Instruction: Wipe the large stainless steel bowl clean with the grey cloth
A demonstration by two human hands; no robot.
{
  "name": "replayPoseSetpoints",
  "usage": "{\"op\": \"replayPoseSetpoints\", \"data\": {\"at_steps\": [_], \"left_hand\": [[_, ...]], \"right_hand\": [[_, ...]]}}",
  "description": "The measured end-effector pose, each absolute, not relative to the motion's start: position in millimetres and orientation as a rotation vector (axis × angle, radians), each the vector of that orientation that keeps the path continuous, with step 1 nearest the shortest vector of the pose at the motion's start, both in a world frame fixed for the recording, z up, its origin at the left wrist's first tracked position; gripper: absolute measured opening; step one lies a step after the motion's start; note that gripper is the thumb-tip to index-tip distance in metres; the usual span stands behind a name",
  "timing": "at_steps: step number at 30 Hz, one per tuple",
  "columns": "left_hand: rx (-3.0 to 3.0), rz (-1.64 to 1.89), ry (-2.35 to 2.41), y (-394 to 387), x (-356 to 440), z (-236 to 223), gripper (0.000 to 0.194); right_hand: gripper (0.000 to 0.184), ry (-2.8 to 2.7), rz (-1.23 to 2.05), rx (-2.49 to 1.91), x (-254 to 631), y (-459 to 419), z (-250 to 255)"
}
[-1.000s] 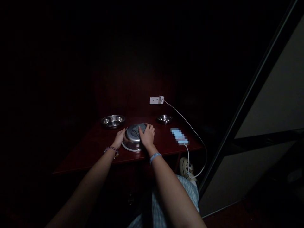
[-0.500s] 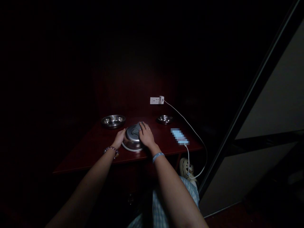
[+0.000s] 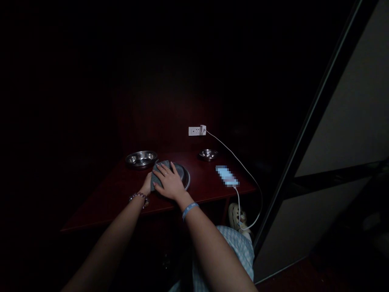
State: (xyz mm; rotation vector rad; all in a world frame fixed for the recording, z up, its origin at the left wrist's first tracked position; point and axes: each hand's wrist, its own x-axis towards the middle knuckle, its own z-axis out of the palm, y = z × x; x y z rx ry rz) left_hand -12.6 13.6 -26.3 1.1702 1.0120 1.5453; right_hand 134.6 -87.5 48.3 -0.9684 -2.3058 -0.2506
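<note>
Spread flat, the right hand pressed a cloth onto the bowl at six o'clock on the table, the left hand gripping unclearly, wiping seemingly unfinished, dishes at ten and two o'clock untouched

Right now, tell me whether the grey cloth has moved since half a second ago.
Yes: the grey cloth has moved left relative to the wall socket.
</note>
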Motion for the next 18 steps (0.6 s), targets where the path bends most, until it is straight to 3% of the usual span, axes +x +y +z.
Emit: {"op": "replayPoseSetpoints", "data": {"at_steps": [18], "left_hand": [[1.224, 1.482, 1.098, 11.1, -7.8, -17.6, 0.053]], "right_hand": [[0.044, -1.843, -0.076, -1.524, 163.5, -78.8, 58.4]]}}
